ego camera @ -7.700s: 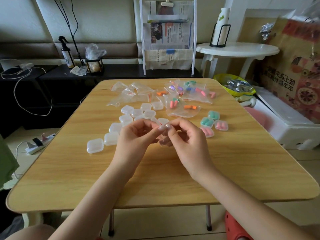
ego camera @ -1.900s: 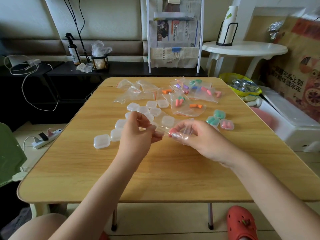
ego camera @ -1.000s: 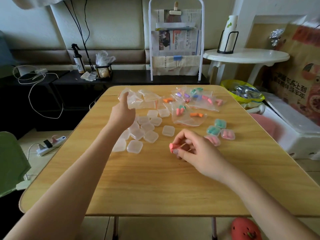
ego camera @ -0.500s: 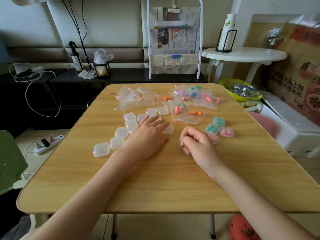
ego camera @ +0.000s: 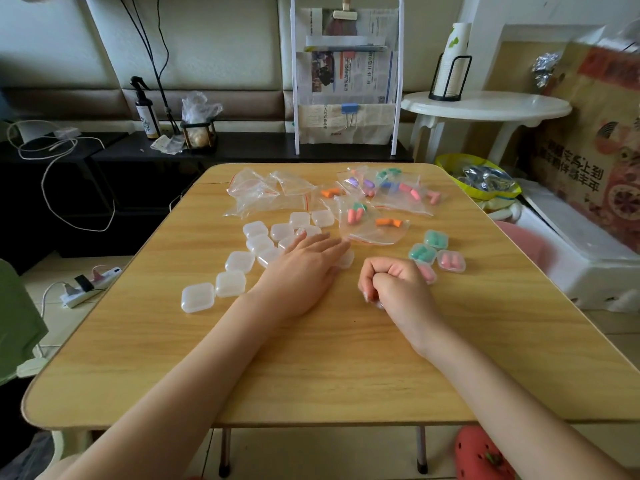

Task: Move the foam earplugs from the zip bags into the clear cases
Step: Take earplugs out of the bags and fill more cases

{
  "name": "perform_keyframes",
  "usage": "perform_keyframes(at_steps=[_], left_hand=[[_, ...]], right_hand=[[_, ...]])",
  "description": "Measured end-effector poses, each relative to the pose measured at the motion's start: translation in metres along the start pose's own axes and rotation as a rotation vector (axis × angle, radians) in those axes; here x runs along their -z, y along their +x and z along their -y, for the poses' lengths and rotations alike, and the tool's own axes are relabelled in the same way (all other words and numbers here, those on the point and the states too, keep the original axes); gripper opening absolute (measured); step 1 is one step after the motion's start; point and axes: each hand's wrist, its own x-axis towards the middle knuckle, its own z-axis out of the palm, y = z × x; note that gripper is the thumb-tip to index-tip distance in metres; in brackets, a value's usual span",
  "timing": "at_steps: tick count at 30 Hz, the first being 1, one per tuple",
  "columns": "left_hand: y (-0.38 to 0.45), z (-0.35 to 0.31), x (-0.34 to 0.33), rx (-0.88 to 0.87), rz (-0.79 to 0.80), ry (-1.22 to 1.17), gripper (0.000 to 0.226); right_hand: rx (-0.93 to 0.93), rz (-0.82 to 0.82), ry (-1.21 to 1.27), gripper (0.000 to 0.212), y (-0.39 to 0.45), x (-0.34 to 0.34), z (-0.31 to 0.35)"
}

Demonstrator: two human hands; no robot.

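- Two hands rest on the wooden table [ego camera: 346, 358]: the left hand [ego camera: 304, 265] lies flat with fingers straight, its fingertips over the empty clear cases [ego camera: 256, 244].
- Right hand [ego camera: 391, 285] is clenched into a fist; whether it holds an earplug cannot be told.
- Four filled cases [ego camera: 436, 252] with green and pink earplugs sit just right of the fist.
- Beyond the hands lie zip bags [ego camera: 377, 220] holding orange, pink and purple foam earplugs [ego camera: 388, 222], with empty bags [ego camera: 256, 192] to their left.

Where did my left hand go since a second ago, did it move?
Yes. The left hand came back from the empty bags at the table's far side and now lies flat on the clear cases.
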Motion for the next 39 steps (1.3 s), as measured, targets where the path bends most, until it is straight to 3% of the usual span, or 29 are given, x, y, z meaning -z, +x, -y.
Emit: perform_keyframes(at_steps=[4,10,14,21,27,34,39], left_hand=[[-0.003,-0.007,0.005,0.078,-0.088,-0.220,0.043],[-0.018,-0.022,0.014,0.056,-0.524,-0.451,0.043],[-0.022,-0.036,0.007,0.018,-0.468,-0.424,0.048],[-0.024,-0.038,0.012,-0.001,-0.400,-0.410,0.056],[-0.023,-0.038,0.014,-0.028,-0.403,-0.539,0.032],[-0.024,-0.040,0.015,0.048,-0.385,-0.779,0.021],[-0.024,-0.038,0.019,0.082,-0.337,-0.880,0.038]], right_hand=[[0.059,-0.053,-0.011,0.031,-0.003,-0.001,0.000],[0.049,-0.181,0.085,0.025,-0.003,0.003,0.002],[0.123,-0.258,-0.023,0.059,-0.008,-0.003,0.002],[0.128,-0.197,-0.400,0.036,-0.007,-0.006,0.002],[0.065,-0.078,0.017,0.026,-0.006,-0.002,0.003],[-0.038,-0.020,0.208,0.052,-0.005,0.002,0.010],[-0.105,0.043,0.304,0.029,-0.002,0.003,0.009]])
